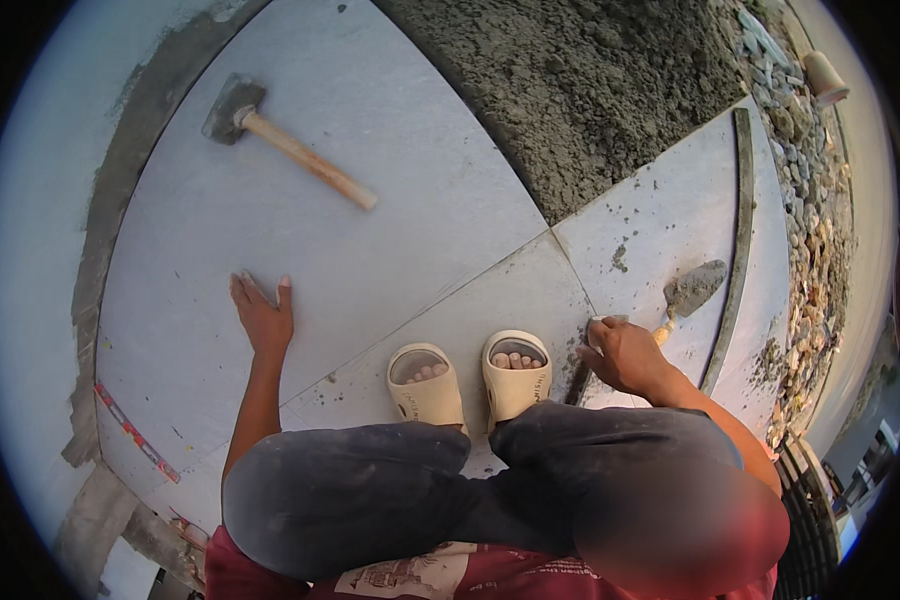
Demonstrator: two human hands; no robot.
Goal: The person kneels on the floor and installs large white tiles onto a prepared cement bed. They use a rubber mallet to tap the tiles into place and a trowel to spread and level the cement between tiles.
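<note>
My left hand rests on a large grey tile, its fingers stretched out and nothing in them. Beyond it, on the same tile, lies a mallet with a dark block head and wooden handle. My right hand is low over the paving by my right foot, fingers curled. A greyish edge shows at its knuckles and a dark bar-like piece below its fingers; what it grips is mostly hidden. Just past that hand is a mortar-covered trowel with a light wooden handle.
Wet grey mortar fills a bed at the far side, bordering the tiles. A long dark strip lies on the right-hand tile, with gravel beyond. At the left lies a thin red patterned strip. My feet in beige clogs stand between my hands.
</note>
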